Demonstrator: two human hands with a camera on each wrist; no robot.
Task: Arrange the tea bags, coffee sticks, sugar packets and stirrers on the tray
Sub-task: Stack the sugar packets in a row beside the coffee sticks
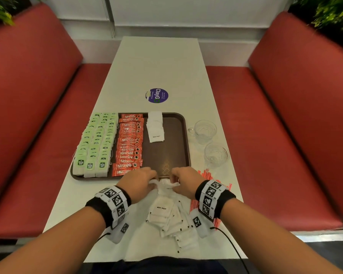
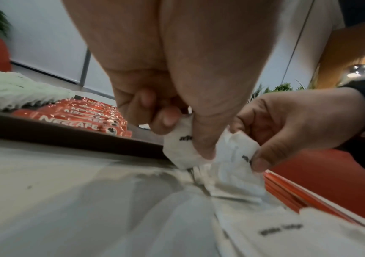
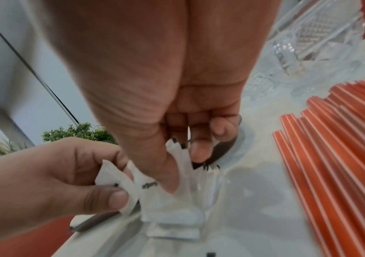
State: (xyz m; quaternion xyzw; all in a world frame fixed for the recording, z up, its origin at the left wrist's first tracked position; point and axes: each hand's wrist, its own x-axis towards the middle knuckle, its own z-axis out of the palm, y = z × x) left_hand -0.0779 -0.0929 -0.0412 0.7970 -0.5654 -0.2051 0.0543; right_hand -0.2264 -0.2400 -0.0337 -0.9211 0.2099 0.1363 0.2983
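Pinched between both hands, just off the tray's near edge: white sugar packets point(image 1: 164, 184). Left hand point(image 1: 140, 182) with thumb and fingers curled round one packet point(image 2: 178, 147); right hand point(image 1: 186, 181) with thumb and fingers nipping another point(image 2: 235, 156), the two packets touching. Directly below, spread toward the table's near edge, a loose heap of more white sugar packets point(image 1: 166, 214), overlapped too much for a count, one face reading "White Sugar".

On the brown tray point(image 1: 172, 155), three groups. Along the left side, green-tagged tea bags point(image 1: 96, 143) in three overlapping columns from far edge to near edge, too many and too blurred for counting. Next to them, one column of red Nescafé coffee sticks point(image 1: 129, 144), roughly fifteen, overlapped like shingles. Right of that, at the far edge, a short overlapping row of sugar packets point(image 1: 155, 127), perhaps five or six. Right part of the tray bare, with a faint diamond pattern near the front.

Right of the tray, on the tabletop, two clear glass cups point(image 1: 205, 130) point(image 1: 215, 154), one behind the other. Near the right edge, a fan of orange-red stirrers point(image 3: 335, 156), partly hidden under the right wrist in the head view, count unclear.

Farther up the table point(image 1: 158, 62), one round purple sticker point(image 1: 156, 95). Red bench seats point(image 1: 38, 95) on both sides, green plants in the far corners.
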